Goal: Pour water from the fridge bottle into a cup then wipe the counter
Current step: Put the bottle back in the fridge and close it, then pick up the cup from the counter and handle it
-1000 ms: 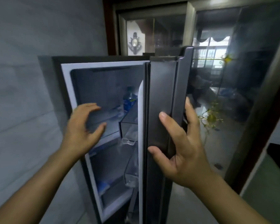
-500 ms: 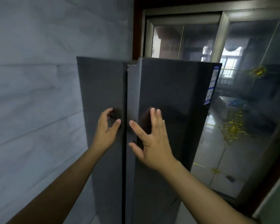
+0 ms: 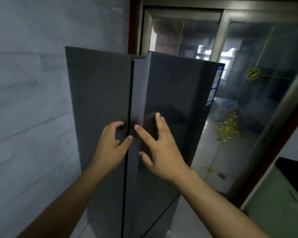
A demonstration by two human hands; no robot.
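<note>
Fridge (image 3: 175, 93): both doors look shut or nearly so. The right door (image 3: 179, 103) stands slightly proud of the left door (image 3: 100, 93) at the top.

Right hand (image 3: 162, 152): fingers straight and spread, flat on the right door by the seam, holding nothing.

Left hand (image 3: 110, 148): fingers curved at the left door's inner edge. Hooked or only touching, cannot tell.

Bottle not in view, presumably behind the doors. No cup in view.

Judgement: fetching, pouring and wiping all appear left to do.

Tall dark-grey two-door fridge (image 3: 100, 100), right door (image 3: 175, 93) slightly ajar
</note>
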